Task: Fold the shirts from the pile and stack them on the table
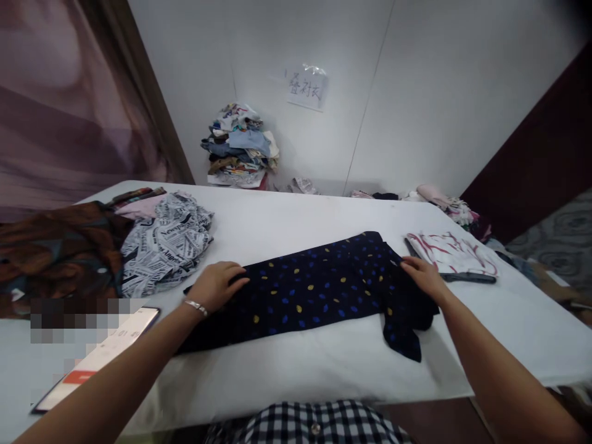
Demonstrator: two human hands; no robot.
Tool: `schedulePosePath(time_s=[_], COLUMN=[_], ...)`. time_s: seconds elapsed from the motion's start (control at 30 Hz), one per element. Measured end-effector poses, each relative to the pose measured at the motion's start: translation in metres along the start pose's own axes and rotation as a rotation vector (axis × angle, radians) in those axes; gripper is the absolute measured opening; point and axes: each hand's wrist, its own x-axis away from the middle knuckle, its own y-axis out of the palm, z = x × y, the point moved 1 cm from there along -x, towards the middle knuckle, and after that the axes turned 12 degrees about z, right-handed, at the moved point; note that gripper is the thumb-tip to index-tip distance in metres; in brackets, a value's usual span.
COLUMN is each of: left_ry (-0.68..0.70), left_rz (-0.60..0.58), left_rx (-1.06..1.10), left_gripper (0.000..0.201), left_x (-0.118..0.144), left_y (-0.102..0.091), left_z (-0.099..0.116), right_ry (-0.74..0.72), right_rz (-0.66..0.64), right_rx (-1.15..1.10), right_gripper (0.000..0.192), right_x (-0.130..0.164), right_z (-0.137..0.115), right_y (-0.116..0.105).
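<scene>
A dark navy shirt (319,287) with blue and yellow leaf-like spots lies lengthwise on the white table, folded into a long narrow strip. One sleeve hangs toward the front edge near its right end. My left hand (217,287), with a bracelet on the wrist, is closed on the shirt's left part, the fingers bent over its upper edge. At the other end, my right hand (424,277) pinches the cloth by its upper right edge. The fabric under both palms is hidden.
A crumpled newspaper-print garment (166,243) and a brown patterned garment (60,253) lie left. A lit phone (106,357) rests near my left forearm. Folded white-and-red clothing (456,253) sits right. Behind the white table (296,216) stands a tall clothes pile (243,148).
</scene>
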Motion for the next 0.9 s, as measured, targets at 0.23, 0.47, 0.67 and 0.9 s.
schedulePosePath(time_s=[0.23, 0.47, 0.67, 0.9], left_ry=[0.046, -0.045, -0.068, -0.124], left_rz=[-0.211, -0.161, -0.151, -0.121], left_rx=[-0.109, -0.185, -0.258, -0.238], left_gripper=[0.031, 0.04, 0.046, 0.049], left_x=[-0.018, -0.019, -0.004, 0.024], left_y=[0.028, 0.021, 0.012, -0.001], left_z=[0.059, 0.047, 0.027, -0.001], right_ry=[-0.337, -0.433, -0.401, -0.227], right_rz=[-0.289, -0.188, -0.331, -0.069], right_rx=[0.141, 0.305, 0.213, 0.002], right_gripper=[0.045, 0.024, 0.021, 0.04], right_x=[0.014, 0.035, 0.059, 0.08], right_z=[-0.061, -0.066, -0.073, -0.032], right_y=[0.057, 0.054, 0.038, -0.003])
